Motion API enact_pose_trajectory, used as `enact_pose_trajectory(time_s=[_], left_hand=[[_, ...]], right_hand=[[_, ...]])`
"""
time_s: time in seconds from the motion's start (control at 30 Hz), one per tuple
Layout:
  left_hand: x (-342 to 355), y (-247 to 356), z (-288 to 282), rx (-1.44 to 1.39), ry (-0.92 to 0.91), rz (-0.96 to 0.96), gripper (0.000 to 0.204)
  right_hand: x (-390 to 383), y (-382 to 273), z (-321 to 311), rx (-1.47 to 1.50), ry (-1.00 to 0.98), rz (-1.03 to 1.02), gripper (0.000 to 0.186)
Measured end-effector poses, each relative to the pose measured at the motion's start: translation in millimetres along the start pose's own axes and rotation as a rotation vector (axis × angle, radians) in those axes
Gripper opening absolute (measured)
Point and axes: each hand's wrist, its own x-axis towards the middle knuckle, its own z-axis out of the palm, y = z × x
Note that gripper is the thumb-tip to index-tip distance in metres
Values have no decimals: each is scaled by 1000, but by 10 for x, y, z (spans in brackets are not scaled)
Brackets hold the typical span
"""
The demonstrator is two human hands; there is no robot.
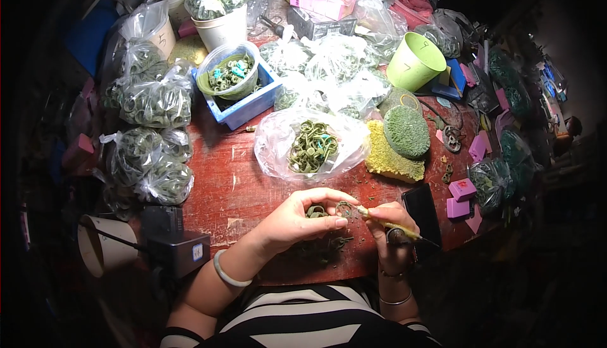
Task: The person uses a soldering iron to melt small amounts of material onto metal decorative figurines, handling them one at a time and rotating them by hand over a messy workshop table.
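Note:
My left hand (300, 218) pinches a small greenish ring-shaped piece (346, 208) between thumb and fingers. My right hand (388, 242) grips a slim yellow-handled tool (404, 228), its pale end against the piece and a thin wire trailing from the other end. Beneath both hands lie dark greenish loose pieces (330, 247), partly hidden. Just beyond them, an open clear bag (269, 152) holds greenish coiled pieces with a bit of turquoise. A black flat phone-like object (420, 212) lies beside my right hand.
On the red table (224, 190) stand bagged pieces (145, 101), a blue tray (224, 111) with a tub, a green cup (414, 60), yellow and green sponges (392, 164), pink blocks (460, 199), a dark boxy device (177, 250) and a cream container (104, 253).

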Motion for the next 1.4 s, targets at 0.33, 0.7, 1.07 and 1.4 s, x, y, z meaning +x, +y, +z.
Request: enact_pose_trajectory(time_s=[0.33,0.7,1.07,1.4], left_hand=[[-8,12,-7,-83,7,-53,42],[-9,10,-3,-127,-7,-44,41],[-4,-8,-7,-83,15,-30,40],[25,-45,-29,6,19,67,38]], right_hand=[[33,-26,24,-7,10,-46,16],[2,20,-7,47,-14,-46,17],[-27,24,-14,102,-34,-10,22],[17,-14,19,-64,7,-64,17]])
